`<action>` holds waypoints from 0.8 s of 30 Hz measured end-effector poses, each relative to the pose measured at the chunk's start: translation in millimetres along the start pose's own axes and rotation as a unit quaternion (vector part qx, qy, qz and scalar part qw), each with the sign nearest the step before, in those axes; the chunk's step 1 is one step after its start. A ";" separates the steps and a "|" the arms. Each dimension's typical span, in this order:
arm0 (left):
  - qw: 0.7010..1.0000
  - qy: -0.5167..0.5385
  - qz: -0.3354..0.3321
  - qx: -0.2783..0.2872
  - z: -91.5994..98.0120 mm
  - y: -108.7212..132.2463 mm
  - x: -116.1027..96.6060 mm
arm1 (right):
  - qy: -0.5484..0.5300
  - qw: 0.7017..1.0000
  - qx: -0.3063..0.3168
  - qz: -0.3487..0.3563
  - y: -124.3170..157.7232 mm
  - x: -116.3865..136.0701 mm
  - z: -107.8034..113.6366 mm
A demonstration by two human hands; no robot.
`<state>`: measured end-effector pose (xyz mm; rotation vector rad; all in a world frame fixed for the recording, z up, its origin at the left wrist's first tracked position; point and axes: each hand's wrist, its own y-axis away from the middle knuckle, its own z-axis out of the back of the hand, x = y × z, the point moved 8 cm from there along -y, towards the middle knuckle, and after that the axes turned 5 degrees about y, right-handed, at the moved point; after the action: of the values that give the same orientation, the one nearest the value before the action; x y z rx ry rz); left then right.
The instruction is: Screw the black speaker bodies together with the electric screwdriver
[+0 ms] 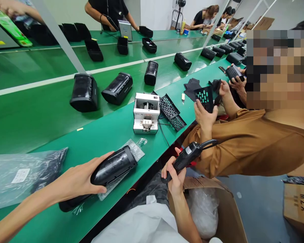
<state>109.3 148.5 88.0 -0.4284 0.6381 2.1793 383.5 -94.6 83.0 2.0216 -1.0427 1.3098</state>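
Observation:
My left hand (91, 175) is wrapped over a glossy black speaker-like housing (116, 166) with a perforated side. The housing lies on its side on clear bubble wrap (135, 148) near the bench edge. Beneath my left wrist, another black rounded piece (73, 203) is partly hidden. In my right hand (176, 175) is a black corded electric screwdriver (188, 156), held in the air beyond the bench edge, apart from the housing. A white screw feeder (146, 114) stands on the bench ahead of both hands.
Black slotted panels (172, 111) lie beside the feeder. Several black housings (84, 92) stand on the green conveyor (40, 116). At left is a clear plastic bag (12, 182). A co-worker in a brown sleeve (233, 145) sits close at right, above an open cardboard box (230, 206).

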 end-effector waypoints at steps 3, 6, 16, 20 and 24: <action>0.999 0.012 -0.009 0.032 -4.7 -5.5 8.8 | 0.003 1.000 0.004 0.008 1.3 2.2 -1.9; 0.999 0.004 -0.033 0.032 -4.7 -5.6 7.5 | 0.008 0.997 0.029 0.065 -10.2 26.5 -14.9; 0.994 -0.024 -0.026 -0.108 -3.9 7.8 -4.5 | 0.119 0.921 0.085 0.361 -152.8 133.5 -164.5; 0.960 -0.114 -0.153 -0.206 -10.5 18.0 -14.2 | 0.180 0.923 0.108 0.322 -192.1 97.7 -194.7; 0.925 -0.132 -0.209 -0.289 -20.5 29.6 -35.8 | 0.197 0.937 0.109 0.267 -193.0 70.3 -187.8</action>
<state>110.1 98.7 97.9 -0.5042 -0.2483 1.9251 460.3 134.5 221.3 1.5554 -1.3439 2.0900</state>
